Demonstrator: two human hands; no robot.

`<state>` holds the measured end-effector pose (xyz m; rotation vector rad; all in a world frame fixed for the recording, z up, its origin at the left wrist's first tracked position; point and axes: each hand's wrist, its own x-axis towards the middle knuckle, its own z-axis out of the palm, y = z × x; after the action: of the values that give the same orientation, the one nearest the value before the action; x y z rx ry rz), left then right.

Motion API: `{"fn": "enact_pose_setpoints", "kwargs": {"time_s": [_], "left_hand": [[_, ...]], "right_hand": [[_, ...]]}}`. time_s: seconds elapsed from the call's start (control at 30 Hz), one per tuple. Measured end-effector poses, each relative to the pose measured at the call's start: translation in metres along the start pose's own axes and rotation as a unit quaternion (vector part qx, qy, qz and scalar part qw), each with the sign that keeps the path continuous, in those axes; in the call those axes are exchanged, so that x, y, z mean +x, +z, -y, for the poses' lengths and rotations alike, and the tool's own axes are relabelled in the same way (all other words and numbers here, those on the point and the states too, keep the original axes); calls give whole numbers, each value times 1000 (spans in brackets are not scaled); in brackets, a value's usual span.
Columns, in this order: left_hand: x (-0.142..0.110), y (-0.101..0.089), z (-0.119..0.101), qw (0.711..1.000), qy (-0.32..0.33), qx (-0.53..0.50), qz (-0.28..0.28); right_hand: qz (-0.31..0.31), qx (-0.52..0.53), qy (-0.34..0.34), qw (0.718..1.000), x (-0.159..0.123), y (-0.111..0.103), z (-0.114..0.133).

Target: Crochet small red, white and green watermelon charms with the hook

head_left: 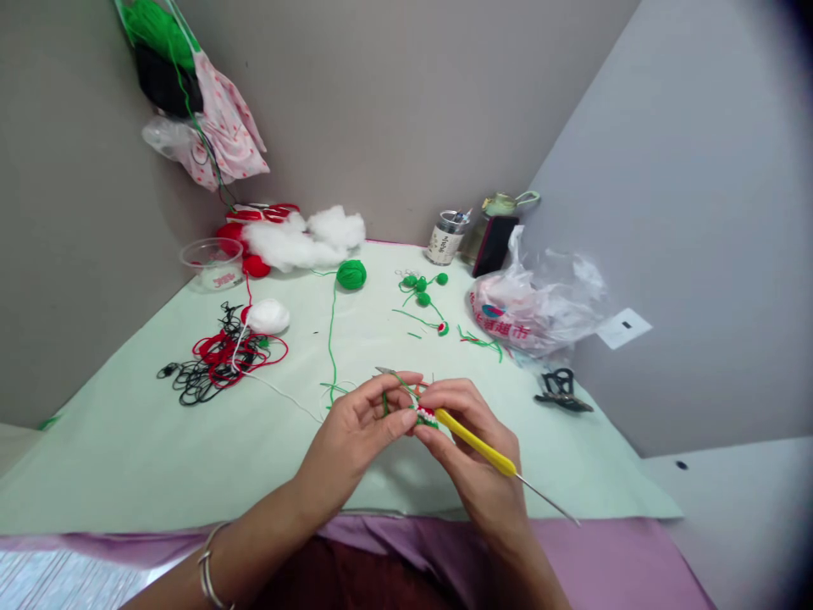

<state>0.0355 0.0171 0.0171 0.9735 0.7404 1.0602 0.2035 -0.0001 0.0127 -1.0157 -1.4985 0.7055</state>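
- Bottom edge: pink-purple cloth [610, 559] under the front border of a pale green table cover [254, 491]; silver-coloured metal bangle [207, 569] on the left wrist.
- Lower centre: left hand [356, 432], fingers curled, thumb and fingertips pinching the left side of a small red, white and green crocheted piece [427, 415]. A green yarn strand passes by its fingertips.
- Right of that: right hand [479, 449], closed, thumb and fingers gripping the same piece from its right side; also holding a yellow-handled crochet hook [476, 442], thin metal shank pointing to lower right.
- Crocheted piece position: between both hands, just below frame centre, raised in front of the table cover.
- Right of centre: black plastic claw-like clip [562, 394].
- Left of centre: loose tangle of black and red cord [216, 360]; white yarn ball [268, 316] just above it, its strand running toward the hands.
- Centre, beyond the hands: small round green crocheted balls [423, 299] with strands, a red, white and green one [443, 329] near them; round green yarn ball [351, 274] to their left.
- Right: translucent white plastic bag with red print [539, 305].
- Back, left: clear round plastic tub [216, 267]; fluffy white fibre stuffing [295, 241].
- Back, right: labelled cylindrical can [446, 240] holding pens; dark upright rectangular slab [495, 246] beside it.
- Upper left: hanging pink bag with red dots [225, 119], green yarn [156, 30] above.
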Motion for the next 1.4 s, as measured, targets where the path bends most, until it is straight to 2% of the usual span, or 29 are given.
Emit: {"fn": "enact_pose_setpoints", "kwargs": {"time_s": [0.13,0.33,0.43,0.53,0.63,0.7,0.77,0.9,1.0,1.07,1.17,1.3,1.4], "left_hand": [[0,0,0,1000,8,2,0],[3,0,7,1000,-13,25,-1],[3,-1,10,996,33,82,-20],[1,-2,12,981,107,159,-38],[1,-3,13,959,177,219,-30],[1,-3,14,954,193,230,-23],[1,-4,13,959,179,216,-26],[1,-5,10,982,98,161,-31],[1,-5,9,981,84,172,-31],[1,-5,12,964,133,224,-50],[0,-5,17,915,235,321,-72],[-1,-6,23,854,330,401,-43],[0,-8,22,846,348,403,-24]], "right_hand": [[16,-12,-6,1000,-1,-3,1],[-35,-83,-61,994,-3,2,-3],[-51,-97,-67,992,-4,5,-5],[-29,-77,-42,996,-5,5,-8],[-16,-39,-19,999,-5,3,-9],[-7,-11,-3,1000,-4,1,-8],[8,15,19,1000,-2,-1,-6],[42,26,47,998,-2,-2,-2],[26,16,51,998,-4,0,-4],[7,3,57,998,-4,1,-6],[1,-36,37,999,-3,4,-7],[12,-82,-7,997,0,6,-7],[13,-82,-12,996,1,5,-7]]}}
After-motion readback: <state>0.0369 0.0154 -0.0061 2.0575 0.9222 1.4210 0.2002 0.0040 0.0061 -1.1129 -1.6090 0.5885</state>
